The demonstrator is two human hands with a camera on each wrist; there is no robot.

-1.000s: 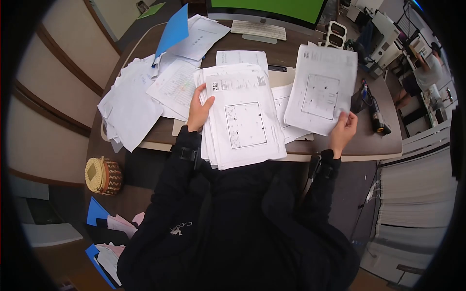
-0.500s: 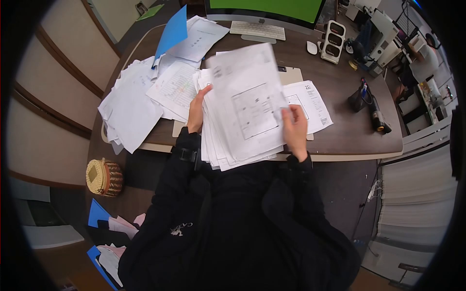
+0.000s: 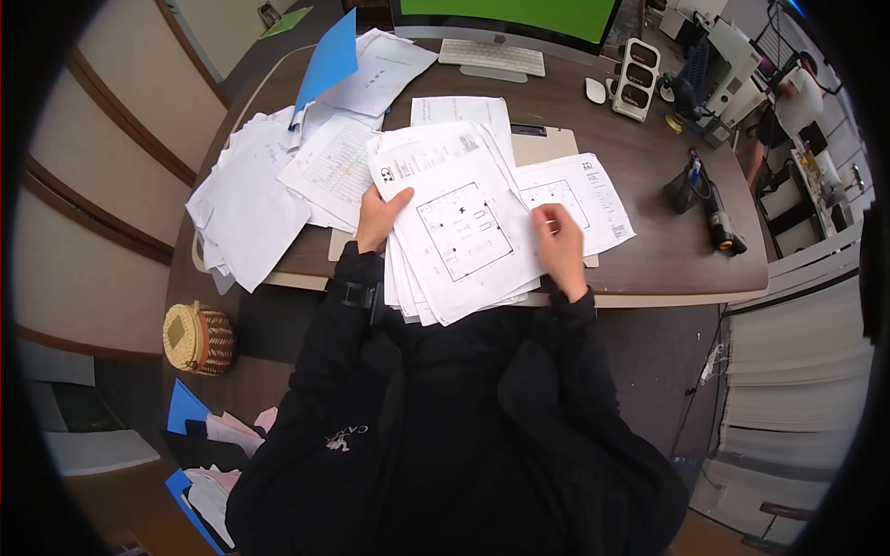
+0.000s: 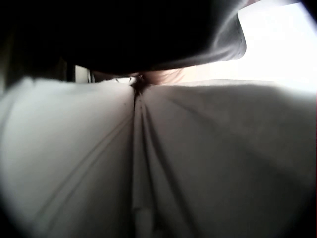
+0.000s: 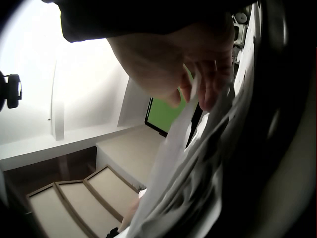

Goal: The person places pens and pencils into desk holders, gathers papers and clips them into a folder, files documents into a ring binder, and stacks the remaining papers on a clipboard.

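Note:
In the head view, my left hand [image 3: 375,221] grips the left edge of a thick stack of printed sheets, its thumb lying on top. The uppermost sheet [image 3: 461,232] bears a square floor-plan drawing and sits slightly rotated on the stack. At the stack's right edge is my right hand [image 3: 561,248], fingers bent. The right wrist view has a paper edge [image 5: 171,144] running up between that hand's thumb and fingers [image 5: 208,96]. Pale, blurred paper [image 4: 69,158] fills most of the left wrist view.
Another plan sheet [image 3: 607,208] lies right of the stack. Loose papers [image 3: 250,195] and a blue folder [image 3: 326,69] cover the desk's left side. Behind are a keyboard [image 3: 491,57], mouse [image 3: 595,90] and monitor [image 3: 510,17]. A black-and-yellow tool [image 3: 721,222] lies near the right edge.
My right hand has swung leftward from over the desk's right side, bringing a plan sheet onto the stack. My left hand stays at the stack's left edge.

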